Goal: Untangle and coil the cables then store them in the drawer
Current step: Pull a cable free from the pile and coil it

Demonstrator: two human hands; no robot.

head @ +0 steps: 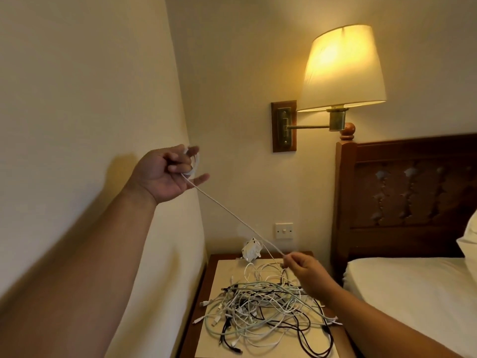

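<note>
A white cable (232,215) runs taut from my raised left hand (167,174) down to my right hand (302,267). My left hand holds a few loops of this cable around its fingers, high up beside the wall. My right hand pinches the cable just above a tangled pile of white, pale green and black cables (265,313) that lies on the bedside table (227,270). A white plug adapter (251,250) hangs lifted at the far edge of the pile. No drawer is in view.
The bedside table stands between the wall on the left and a bed (413,288) with a wooden headboard on the right. A lit wall lamp (340,71) hangs above, and a wall switch (284,230) sits behind the table.
</note>
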